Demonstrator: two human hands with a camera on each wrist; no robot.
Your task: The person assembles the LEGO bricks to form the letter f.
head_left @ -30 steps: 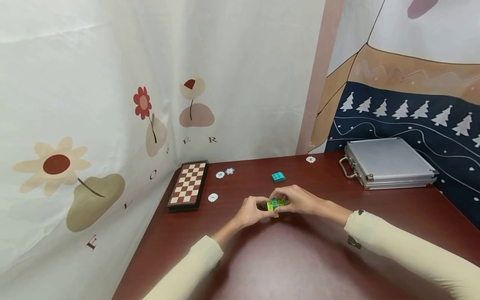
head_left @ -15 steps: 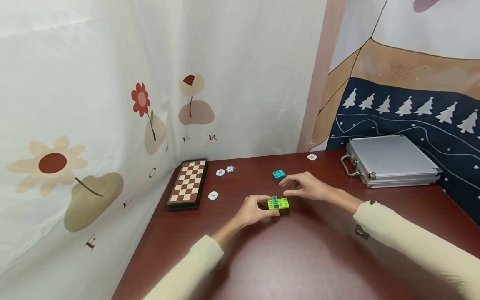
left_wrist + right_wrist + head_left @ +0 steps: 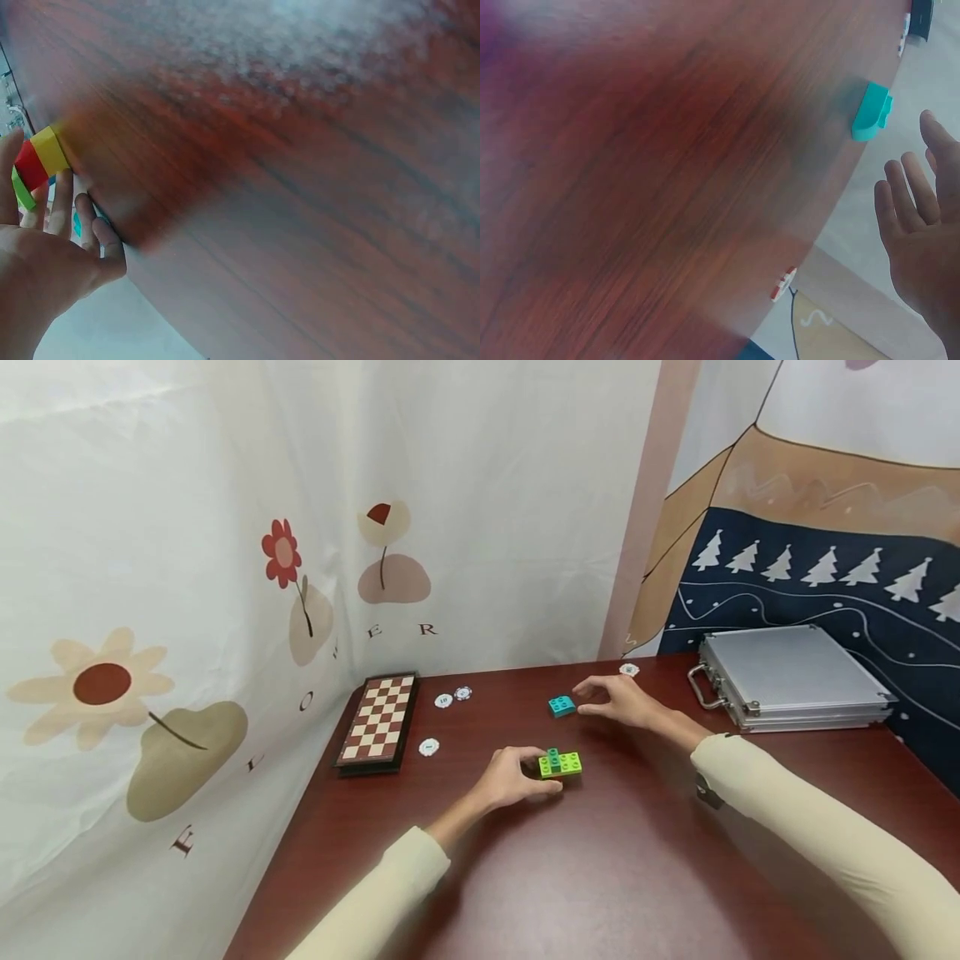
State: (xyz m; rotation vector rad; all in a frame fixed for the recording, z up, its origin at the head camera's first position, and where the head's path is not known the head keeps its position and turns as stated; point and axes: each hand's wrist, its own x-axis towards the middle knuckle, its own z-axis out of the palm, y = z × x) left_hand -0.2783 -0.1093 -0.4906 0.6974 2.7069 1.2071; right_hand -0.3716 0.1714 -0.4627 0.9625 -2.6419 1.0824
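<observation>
My left hand point(image 3: 513, 779) holds a stack of toy building bricks point(image 3: 572, 763) between thumb and fingers. Its top layer is lime green, with a narrow darker green brick point(image 3: 554, 762) on it. The left wrist view shows yellow point(image 3: 49, 152) and red point(image 3: 31, 166) layers under the lime one, and a bit of blue partly hidden by the fingers. Beyond the stack, a teal brick point(image 3: 561, 707) with a sloped side lies on the table. My right hand point(image 3: 618, 700) is just right of it, thumb and fingers parted, holding nothing; a small gap separates them.
A checkered board point(image 3: 377, 722) lies at the table's left edge. Several poker chips, such as one white chip point(image 3: 429, 747), lie near it, and another chip point(image 3: 628, 669) is at the back edge. A silver case point(image 3: 795, 677) stands at right. Printed curtains point(image 3: 487, 527) hang behind the table.
My right hand has let go of the brick stack and moved back and to the right, up to the teal brick. The left hand has stayed at the stack.
</observation>
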